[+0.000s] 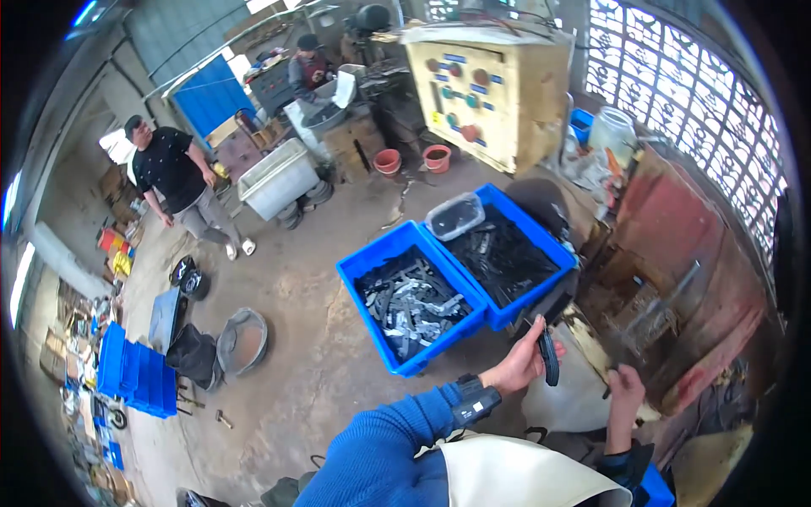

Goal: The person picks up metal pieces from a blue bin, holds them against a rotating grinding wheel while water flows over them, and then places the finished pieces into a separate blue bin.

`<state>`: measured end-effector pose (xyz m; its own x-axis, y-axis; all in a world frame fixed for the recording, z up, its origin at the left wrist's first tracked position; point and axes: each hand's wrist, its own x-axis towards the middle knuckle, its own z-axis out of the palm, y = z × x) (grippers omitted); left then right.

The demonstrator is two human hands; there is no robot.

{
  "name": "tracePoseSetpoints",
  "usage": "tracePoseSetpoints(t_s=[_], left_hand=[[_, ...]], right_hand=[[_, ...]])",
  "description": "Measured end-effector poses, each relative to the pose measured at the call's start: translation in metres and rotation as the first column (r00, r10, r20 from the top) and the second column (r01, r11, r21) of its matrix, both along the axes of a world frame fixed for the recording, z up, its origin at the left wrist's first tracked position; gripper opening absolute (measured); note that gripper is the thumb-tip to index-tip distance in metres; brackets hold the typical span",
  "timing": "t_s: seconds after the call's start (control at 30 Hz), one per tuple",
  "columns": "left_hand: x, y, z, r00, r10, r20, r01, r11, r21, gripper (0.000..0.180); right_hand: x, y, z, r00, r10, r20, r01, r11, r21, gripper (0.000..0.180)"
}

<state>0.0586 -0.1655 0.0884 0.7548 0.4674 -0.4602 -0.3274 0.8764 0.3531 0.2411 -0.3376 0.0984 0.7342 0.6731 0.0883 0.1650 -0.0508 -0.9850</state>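
Note:
My left hand [521,365] is closed on a black strip-like piece [550,358], which hangs down past the fingers. Farther right, my right hand [625,394] has its fingers curled in by the edge of a rusty machine [644,313]; a small dark bit shows at the fingertips, too small to name. Just beyond the left hand stand two blue bins. The left bin [405,368] holds many black and pale grey pieces [414,300]. Dark strips [507,266] fill the right bin [553,279], with a clear plastic tub [456,217] resting at its far left corner.
A cream control box [498,101] with coloured buttons stands ahead. Two red pots [387,162] and a white trough [277,180] are farther off. Stacked blue crates [135,376], a round tub [242,340] and a hammer [223,418] lie left. Two people are in the background, one standing [177,173].

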Motion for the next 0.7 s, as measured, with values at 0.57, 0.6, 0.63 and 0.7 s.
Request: tracePoseSetpoints(t_s=[0.57, 0.6, 0.63, 0.7], left_hand=[[-0.066, -0.004, 0.007, 0.964, 0.208, 0.167, -0.222, 0.972, 0.073, 0.023], [-0.064, -0.009, 0.005, 0.966, 0.210, 0.153, -0.226, 0.969, 0.097, 0.019], [-0.060, -0.010, 0.000, 0.965, 0.212, 0.152, -0.228, 0.969, 0.094, 0.019], [-0.049, -0.010, 0.000, 0.965, 0.206, 0.161, -0.227, 0.966, 0.126, 0.015]], right_hand=[[-0.142, 0.115, 0.026, 0.692, 0.439, 0.573, -0.365, 0.897, -0.247, 0.015], [-0.140, 0.115, 0.028, 0.675, 0.428, 0.601, -0.344, 0.903, -0.257, 0.016], [-0.138, 0.112, 0.030, 0.657, 0.417, 0.628, -0.323, 0.908, -0.266, 0.016], [-0.132, 0.103, 0.030, 0.652, 0.414, 0.635, -0.322, 0.910, -0.262, 0.016]])
